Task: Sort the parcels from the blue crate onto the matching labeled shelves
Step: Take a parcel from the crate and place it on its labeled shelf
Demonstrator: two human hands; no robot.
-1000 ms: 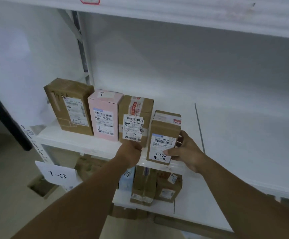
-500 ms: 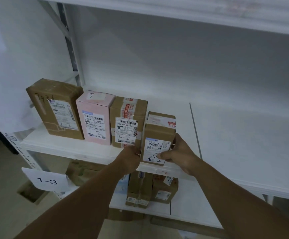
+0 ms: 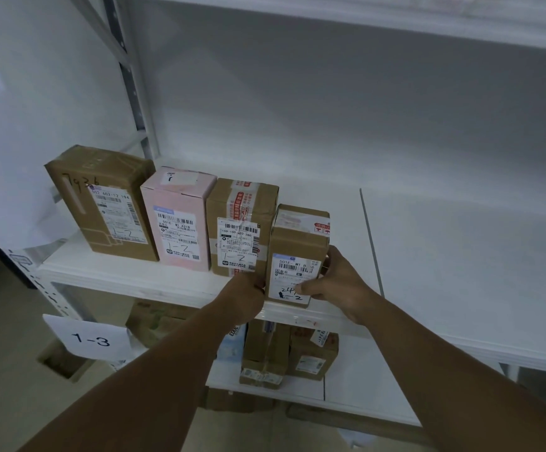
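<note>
Where the row of boxes ends on the shelf (image 3: pixel 460 272), parcel (image 3: pixel 296 246) stands upright at the front edge, its left side just beside taped box (image 3: pixel 244 207), a penned "-2" legible low on its front label. Right hand (image 3: pixel 338 283) clamped on parcel: thumb laid across the lower label, fingers wrapped round the right side. Left hand (image 3: pixel 245 296) at parcel's lower left corner, knuckles toward camera, fingers curled and touching that edge; fingertips hidden, so cannot tell whether it grips or merely touches. Row to the left, all upright and side by side: taped box, pink box (image 3: pixel 178 220), brown box (image 3: pixel 105 203), each with "1-2" penned on its label; brown box also marked "7936" near its top. A seam in the shelf runs front to back just right of the right hand. Below, lower shelf (image 3: pixel 346 391) holds several more boxes, partly hidden behind both forearms. Paper tag (image 3: pixel 90 337) reading "1-3" hangs at the frame, lower left. Upper shelf (image 3: pixel 362 24) crosses the top of view. Light dim, bluish
</note>
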